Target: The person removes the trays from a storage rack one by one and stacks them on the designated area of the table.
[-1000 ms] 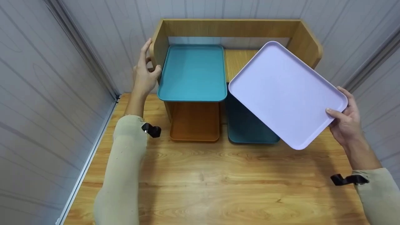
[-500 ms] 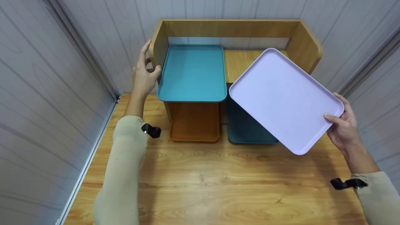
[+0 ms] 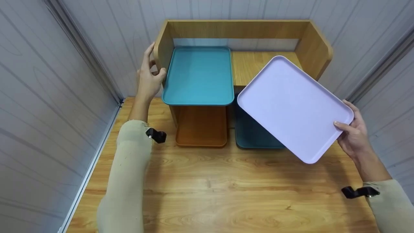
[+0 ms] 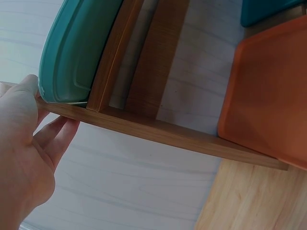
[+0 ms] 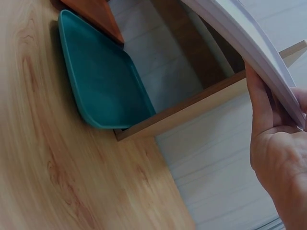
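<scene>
A lavender tray [image 3: 294,106] hangs tilted in front of the right half of the wooden shelf [image 3: 239,29]. My right hand [image 3: 352,131] grips its right corner, thumb on top and fingers underneath. In the right wrist view the tray rim [image 5: 249,38] lies across those fingers [image 5: 261,105]. A teal tray [image 3: 199,76] lies on the left half of the upper shelf. My left hand [image 3: 149,77] holds the shelf's left side panel [image 4: 158,132], thumb at the front edge beside the teal tray [image 4: 76,48] and fingers on the outside.
Under the shelf an orange tray [image 3: 201,126] lies at the left and a dark teal tray [image 3: 254,132] at the right, both on the wooden table [image 3: 226,187]. The upper shelf's right half [image 3: 249,64] is bare wood. Grey walls close in on both sides.
The lavender tray has come down and toward me in my right hand, uncovering more of the upper shelf's right half. The left hand has stayed on the side panel.
</scene>
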